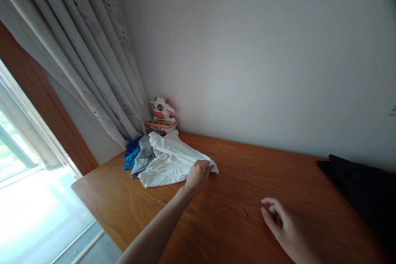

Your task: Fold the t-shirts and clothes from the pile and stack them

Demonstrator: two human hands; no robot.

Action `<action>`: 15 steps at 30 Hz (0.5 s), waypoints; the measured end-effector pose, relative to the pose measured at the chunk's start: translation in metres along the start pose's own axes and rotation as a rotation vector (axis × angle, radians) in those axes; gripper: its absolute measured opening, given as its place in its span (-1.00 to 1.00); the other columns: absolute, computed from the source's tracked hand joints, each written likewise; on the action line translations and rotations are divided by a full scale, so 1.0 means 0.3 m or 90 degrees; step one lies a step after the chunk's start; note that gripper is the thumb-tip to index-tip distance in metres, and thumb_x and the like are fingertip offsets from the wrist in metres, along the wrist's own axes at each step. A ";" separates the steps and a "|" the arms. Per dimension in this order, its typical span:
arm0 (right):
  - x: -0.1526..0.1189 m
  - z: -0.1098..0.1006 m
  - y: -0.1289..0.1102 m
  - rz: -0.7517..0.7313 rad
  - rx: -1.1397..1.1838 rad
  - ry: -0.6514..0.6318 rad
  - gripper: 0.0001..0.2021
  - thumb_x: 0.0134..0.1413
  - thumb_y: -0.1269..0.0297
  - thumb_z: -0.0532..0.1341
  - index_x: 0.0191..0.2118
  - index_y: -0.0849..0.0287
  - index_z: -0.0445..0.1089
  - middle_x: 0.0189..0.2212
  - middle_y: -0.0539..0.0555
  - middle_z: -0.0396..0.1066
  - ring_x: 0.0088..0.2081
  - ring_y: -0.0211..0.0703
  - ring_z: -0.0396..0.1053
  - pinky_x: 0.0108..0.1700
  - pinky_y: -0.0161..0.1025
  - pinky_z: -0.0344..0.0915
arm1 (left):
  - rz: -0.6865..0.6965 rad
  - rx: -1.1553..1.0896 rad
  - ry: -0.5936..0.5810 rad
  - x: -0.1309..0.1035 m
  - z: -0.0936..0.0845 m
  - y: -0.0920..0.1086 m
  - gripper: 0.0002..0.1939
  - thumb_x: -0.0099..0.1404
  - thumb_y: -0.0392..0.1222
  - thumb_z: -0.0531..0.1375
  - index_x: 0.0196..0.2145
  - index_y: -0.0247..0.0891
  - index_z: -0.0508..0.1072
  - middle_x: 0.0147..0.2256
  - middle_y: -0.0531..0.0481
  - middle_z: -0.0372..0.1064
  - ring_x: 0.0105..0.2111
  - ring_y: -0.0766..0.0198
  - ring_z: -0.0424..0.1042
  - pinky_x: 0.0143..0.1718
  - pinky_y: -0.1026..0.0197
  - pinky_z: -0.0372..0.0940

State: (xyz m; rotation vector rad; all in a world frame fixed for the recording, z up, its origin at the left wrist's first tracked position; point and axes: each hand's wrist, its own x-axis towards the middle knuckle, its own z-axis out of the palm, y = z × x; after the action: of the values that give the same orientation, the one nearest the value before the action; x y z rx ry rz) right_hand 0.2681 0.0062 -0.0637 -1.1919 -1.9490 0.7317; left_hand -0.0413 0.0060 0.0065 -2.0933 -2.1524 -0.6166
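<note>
My left hand [199,174] is closed on the right-hand end of a white piece of clothing [170,154], pinching its edge. Loose and wrinkled, the white cloth lies on the wooden tabletop; its exact kind cannot be told. Against its left side rest a grey cloth [144,154] and a bright blue cloth [132,153], both crumpled and partly covered. My right hand [280,218] hovers over the right part of the table, fingers loosely curled, thumb and index finger apart, holding nothing.
A cow-shaped toy with a keyboard [161,117] stands in the back corner beside the curtain [89,57]. Folded black cloth [359,189] lies at the right. The wooden table [235,181] meets a plain wall behind, and a bright window [18,144] is on the left.
</note>
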 end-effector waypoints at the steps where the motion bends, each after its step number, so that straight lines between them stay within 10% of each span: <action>1: 0.001 0.006 0.009 -0.006 0.009 0.024 -0.56 0.18 -0.15 0.11 -0.04 0.09 0.36 -0.55 -0.06 0.39 -0.58 -0.20 0.35 -0.44 -0.28 0.36 | 0.063 -0.055 0.028 -0.012 0.023 0.057 -0.68 0.54 -0.15 -0.01 -0.32 -0.22 0.45 -0.27 -0.07 0.52 -0.16 0.20 0.48 -0.08 0.23 0.32; 5: 0.003 0.022 0.050 -0.039 0.037 0.096 -0.31 0.06 -0.02 0.26 0.28 0.13 0.19 -0.29 0.06 0.54 -0.41 -0.13 0.49 -0.29 -0.21 0.47 | 0.454 -0.194 0.044 -0.088 0.121 0.266 -0.75 0.52 -0.22 0.00 -0.13 -0.26 0.47 -0.09 -0.13 0.55 0.01 0.19 0.47 0.09 0.19 0.32; 8: 0.003 0.009 0.069 -0.065 0.059 0.083 -0.47 0.02 0.20 0.20 0.17 0.06 0.37 0.00 0.13 0.53 -0.03 0.00 0.52 0.02 -0.12 0.44 | 0.649 -0.174 -0.008 -0.149 0.147 0.359 -0.67 0.53 -0.12 0.01 0.11 -0.28 0.40 0.11 -0.16 0.47 0.21 0.15 0.34 0.27 0.13 0.20; 15: 0.008 -0.045 0.044 0.068 0.153 0.197 -0.75 0.02 0.03 0.25 -0.32 0.08 0.50 -0.35 0.09 0.57 -0.27 0.03 0.51 -0.21 -0.18 0.43 | 0.464 -0.155 -0.018 -0.184 0.106 0.320 -0.27 0.31 0.00 0.24 0.36 -0.14 0.15 0.35 -0.21 0.13 0.33 -0.07 0.13 0.30 -0.12 0.15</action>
State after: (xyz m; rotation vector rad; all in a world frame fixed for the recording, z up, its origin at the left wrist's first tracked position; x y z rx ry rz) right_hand 0.2848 0.0150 -0.0654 -1.1882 -1.5101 0.7619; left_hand 0.0627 -0.0365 -0.0188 -2.7649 -1.1955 -0.7667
